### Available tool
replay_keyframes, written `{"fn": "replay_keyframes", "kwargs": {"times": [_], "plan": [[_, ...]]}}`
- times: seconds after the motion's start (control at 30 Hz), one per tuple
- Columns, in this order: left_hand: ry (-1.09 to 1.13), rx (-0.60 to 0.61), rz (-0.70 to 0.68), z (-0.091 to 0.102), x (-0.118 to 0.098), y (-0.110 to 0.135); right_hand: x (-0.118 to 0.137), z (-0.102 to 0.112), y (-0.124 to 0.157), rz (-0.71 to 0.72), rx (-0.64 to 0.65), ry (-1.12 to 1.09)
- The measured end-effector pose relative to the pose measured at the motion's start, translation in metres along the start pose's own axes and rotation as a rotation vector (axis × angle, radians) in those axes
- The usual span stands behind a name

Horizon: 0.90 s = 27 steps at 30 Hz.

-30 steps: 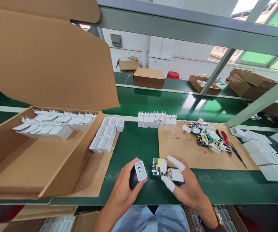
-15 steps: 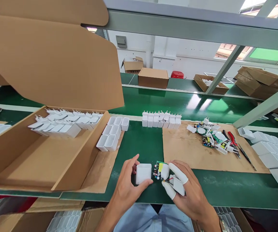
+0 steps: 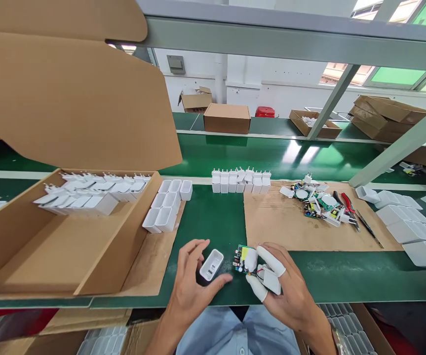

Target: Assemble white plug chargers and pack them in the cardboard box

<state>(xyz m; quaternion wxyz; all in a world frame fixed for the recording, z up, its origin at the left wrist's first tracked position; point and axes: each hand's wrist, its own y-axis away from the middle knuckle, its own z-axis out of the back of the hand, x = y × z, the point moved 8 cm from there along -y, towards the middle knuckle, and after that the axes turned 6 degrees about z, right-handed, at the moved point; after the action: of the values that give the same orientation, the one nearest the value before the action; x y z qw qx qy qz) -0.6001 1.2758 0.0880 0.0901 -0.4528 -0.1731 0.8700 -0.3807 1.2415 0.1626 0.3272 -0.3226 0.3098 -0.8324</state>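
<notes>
My left hand (image 3: 194, 276) curves around a small white plastic case (image 3: 212, 265), thumb and fingers spread apart. The case's open top faces up toward me, showing its hollow inside with small slots at the bottom. I cannot tell whether the hand touches it. My right hand (image 3: 285, 286), with white covers on thumb and index finger, grips a small green circuit board (image 3: 243, 259) carrying yellow and white parts. A white plastic end piece (image 3: 270, 279) hangs from the board by thin wires, beneath the fingers.
A large open carton (image 3: 97, 261) holds rows of white plug adapters (image 3: 90, 195). White cases (image 3: 165, 218) stand beside it. More adapters (image 3: 240, 181) line the bench's back. On a cardboard sheet (image 3: 272, 227) lie boards (image 3: 312, 199), red-handled pliers (image 3: 347, 202) and a thin tool (image 3: 370, 230).
The white case has turned so its open top now faces up, and my left hand has spread around it. My right hand still holds the board. The view has shifted slightly.
</notes>
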Motion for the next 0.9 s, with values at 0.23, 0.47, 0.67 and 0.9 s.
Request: {"fn": "replay_keyframes", "kwargs": {"times": [0.23,0.47,0.67,0.9], "plan": [[0.108,0.481,0.059,-0.021,0.001,-0.004,-0.003,0.005,0.010,-0.034,0.003,-0.010],[0.034,0.254,-0.137,-0.015,-0.002,-0.001,0.011,-0.011,0.000,0.032,0.032,-0.072],[0.014,0.276,-0.158,-0.014,-0.006,0.001,0.016,-0.031,0.001,0.087,0.098,-0.038],[-0.014,0.278,-0.186,-0.015,-0.009,0.000,0.014,-0.030,-0.003,0.078,0.110,-0.059]]}}
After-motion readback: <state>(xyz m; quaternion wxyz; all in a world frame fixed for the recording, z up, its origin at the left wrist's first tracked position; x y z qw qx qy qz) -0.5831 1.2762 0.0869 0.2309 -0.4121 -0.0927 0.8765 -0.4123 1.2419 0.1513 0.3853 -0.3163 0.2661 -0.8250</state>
